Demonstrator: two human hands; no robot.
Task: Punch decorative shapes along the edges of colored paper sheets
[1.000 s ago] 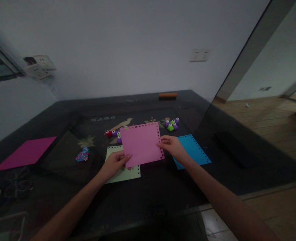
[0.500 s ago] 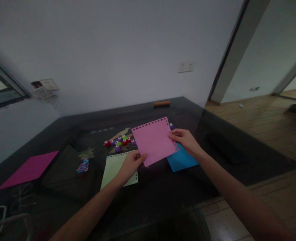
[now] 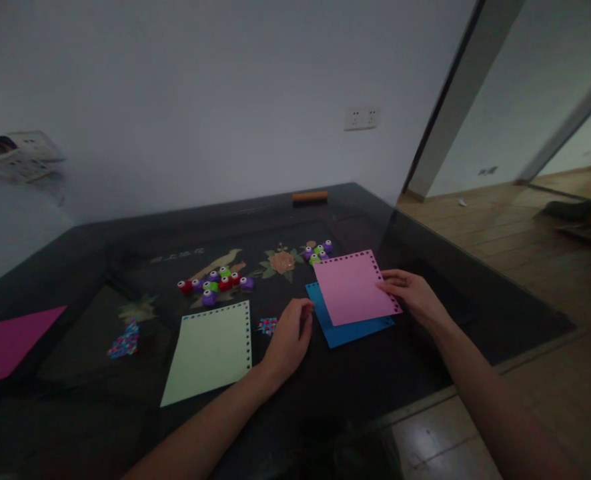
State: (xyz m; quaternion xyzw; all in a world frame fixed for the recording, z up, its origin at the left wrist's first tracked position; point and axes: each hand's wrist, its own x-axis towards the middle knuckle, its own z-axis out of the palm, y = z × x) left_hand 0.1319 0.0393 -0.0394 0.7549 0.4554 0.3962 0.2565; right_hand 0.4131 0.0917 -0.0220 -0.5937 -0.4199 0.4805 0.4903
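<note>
My right hand (image 3: 415, 297) pinches the right edge of a pink paper sheet (image 3: 353, 290), which has small shapes punched along its top and right edges. The pink sheet overlaps a blue sheet (image 3: 333, 337), covering most of it. My left hand (image 3: 290, 337) is beside the blue sheet's left edge, its fingers curled together with nothing visible in them. To its left lies a pale green sheet (image 3: 210, 350), also punched along the top and right. A small pink-and-blue patterned piece (image 3: 267, 325) lies between the green sheet and my left hand.
Small red, purple and green craft punches (image 3: 215, 285) with white tops cluster behind the green sheet; more punches (image 3: 318, 251) stand behind the pink one. At left are a magenta sheet (image 3: 13, 343) and a multicoloured patterned piece (image 3: 125, 340). A brown bar (image 3: 310, 197) lies at the back.
The pink sheet has moved right and down over the blue sheet. My left hand has let go of it and drawn away, uncovering the green sheet. The view has turned rightward.
</note>
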